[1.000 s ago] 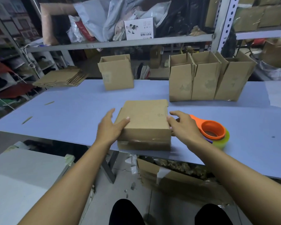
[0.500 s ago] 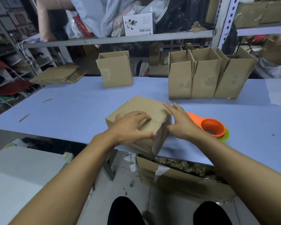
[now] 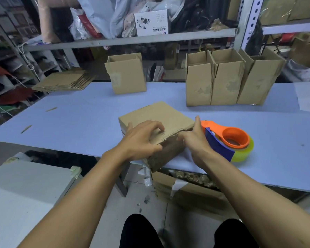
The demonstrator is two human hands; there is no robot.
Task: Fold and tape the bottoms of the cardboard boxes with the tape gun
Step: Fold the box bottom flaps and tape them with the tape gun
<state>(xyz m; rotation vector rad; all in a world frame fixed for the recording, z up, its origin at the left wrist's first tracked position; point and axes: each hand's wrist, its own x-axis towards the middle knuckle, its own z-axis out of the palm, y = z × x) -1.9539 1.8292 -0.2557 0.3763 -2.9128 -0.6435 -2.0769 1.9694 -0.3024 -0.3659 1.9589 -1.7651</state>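
A cardboard box is lying on its side at the near edge of the pale blue bench, turned at an angle so that one corner is pointing toward the person and overhanging the bench edge; its long axis is running from near right to far left, and its broad upper face is tilting slightly down toward the far side; the left hand is resting on top of the box with its fingers curled over the near edge of the upper face, gripping it; the right hand is pressing against the box's right end with fingers held together and fairly straight, thumb up, flat against the cardboard; just right of that hand an orange tape gun with a blue blade guard and a roll of clear yellowish tape is lying on the bench, its handle pointing toward the box; farther back a single open upright box is standing alone, and three upright boxes are standing side by side to its right; a stack of flattened cartons is lying at the far left corner; compared with half a second ago, the box is sitting rotated further and lower, the left hand is reaching across its top rather than its front face, and the blue guard of the tape gun is showing where the right wrist was covering it.
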